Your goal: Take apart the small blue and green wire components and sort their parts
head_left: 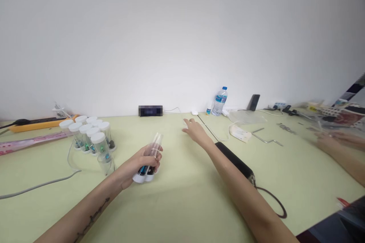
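Observation:
My left hand point(136, 166) is closed around clear plastic tubes point(149, 157) with white caps at their lower ends, held tilted just above the pale green table point(176, 197). My right hand point(195, 129) reaches forward over the table with fingers stretched out flat, holding nothing. It is nearest a thin white cable and a small white object point(194, 113) by the wall. A cluster of several clear white-capped tubes point(90, 136) stands upright left of my left hand.
A black pouch point(235, 162) with a cord lies under my right forearm. A water bottle point(219, 101), a phone point(253, 102), a white packet point(240, 133) and metal hooks lie at the back right. Another person's hands point(332, 140) work at the right. An orange power strip point(40, 123) sits far left.

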Action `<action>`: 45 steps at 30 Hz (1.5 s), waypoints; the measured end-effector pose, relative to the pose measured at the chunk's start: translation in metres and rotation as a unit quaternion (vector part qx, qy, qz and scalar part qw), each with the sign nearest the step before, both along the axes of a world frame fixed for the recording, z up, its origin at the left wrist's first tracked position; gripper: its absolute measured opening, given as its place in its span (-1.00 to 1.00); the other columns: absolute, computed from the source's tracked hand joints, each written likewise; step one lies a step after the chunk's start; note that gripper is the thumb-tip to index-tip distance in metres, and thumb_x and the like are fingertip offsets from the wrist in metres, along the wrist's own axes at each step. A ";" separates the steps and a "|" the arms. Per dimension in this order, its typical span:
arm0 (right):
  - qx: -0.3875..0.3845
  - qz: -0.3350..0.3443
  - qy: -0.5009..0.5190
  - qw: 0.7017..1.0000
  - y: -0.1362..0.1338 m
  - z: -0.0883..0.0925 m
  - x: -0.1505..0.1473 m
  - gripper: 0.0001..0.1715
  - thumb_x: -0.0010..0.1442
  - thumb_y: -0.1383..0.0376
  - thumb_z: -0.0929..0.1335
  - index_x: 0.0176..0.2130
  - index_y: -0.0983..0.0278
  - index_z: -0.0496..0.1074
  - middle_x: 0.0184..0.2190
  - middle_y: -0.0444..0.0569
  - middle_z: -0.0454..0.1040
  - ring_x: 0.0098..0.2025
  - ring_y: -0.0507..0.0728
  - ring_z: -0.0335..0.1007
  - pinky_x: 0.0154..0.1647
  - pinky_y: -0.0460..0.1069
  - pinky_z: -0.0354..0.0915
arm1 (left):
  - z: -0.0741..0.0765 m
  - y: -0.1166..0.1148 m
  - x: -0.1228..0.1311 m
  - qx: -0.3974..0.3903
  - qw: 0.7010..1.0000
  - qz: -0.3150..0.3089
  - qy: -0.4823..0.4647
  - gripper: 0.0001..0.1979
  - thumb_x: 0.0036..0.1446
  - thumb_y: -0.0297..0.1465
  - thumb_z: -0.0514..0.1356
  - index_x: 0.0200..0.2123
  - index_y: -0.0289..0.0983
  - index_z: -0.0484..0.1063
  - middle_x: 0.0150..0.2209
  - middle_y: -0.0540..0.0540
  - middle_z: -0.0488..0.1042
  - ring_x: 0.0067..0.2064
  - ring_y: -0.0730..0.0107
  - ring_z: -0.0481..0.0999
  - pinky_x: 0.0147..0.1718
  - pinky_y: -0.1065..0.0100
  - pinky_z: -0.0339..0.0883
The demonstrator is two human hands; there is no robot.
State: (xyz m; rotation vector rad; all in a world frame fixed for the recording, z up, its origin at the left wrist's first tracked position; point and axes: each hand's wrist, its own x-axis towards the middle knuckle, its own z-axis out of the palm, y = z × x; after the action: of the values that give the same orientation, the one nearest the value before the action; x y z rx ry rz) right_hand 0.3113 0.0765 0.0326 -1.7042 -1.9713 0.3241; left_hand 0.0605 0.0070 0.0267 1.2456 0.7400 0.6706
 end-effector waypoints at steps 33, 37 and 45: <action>-0.446 0.352 0.372 0.734 0.011 -0.045 -0.029 -0.30 0.02 -0.07 0.41 -0.08 0.44 0.43 -0.23 0.19 0.53 -0.45 0.04 0.50 -0.65 -0.20 0.22 | -0.009 0.009 -0.005 0.321 0.820 0.063 0.471 -0.84 -0.01 -0.39 0.01 -0.33 -0.19 0.32 -0.48 0.00 0.43 -0.48 0.31 0.40 -0.55 0.40 0.07; -0.336 0.251 0.401 0.815 0.020 -0.057 -0.021 -0.65 0.03 0.16 0.47 -0.30 0.40 0.47 -0.35 0.00 0.52 -0.41 -0.07 0.44 -0.36 -0.21 0.34 | -0.014 0.012 -0.003 0.398 0.723 0.123 0.551 -0.80 0.04 -0.42 -0.01 -0.21 -0.21 0.24 -0.42 -0.08 0.49 -0.42 0.21 0.45 -0.55 0.38 0.03; -0.240 0.136 0.311 0.910 0.027 -0.080 -0.019 -0.84 0.18 0.34 0.34 -0.33 0.43 0.44 -0.46 0.03 0.53 -0.49 -0.04 0.42 -0.38 -0.15 0.36 | -0.025 0.020 -0.002 0.518 0.524 0.100 0.669 -0.62 -0.07 -0.73 -0.04 -0.23 -0.30 0.35 -0.42 -0.19 0.49 -0.34 0.12 0.50 -0.36 0.27 0.19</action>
State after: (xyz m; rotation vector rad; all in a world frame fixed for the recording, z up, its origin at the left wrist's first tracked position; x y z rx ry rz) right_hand 0.2919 0.1038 -0.0471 -1.3231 -1.7016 1.3674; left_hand 0.0583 0.0274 0.0013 2.9195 1.9198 0.0897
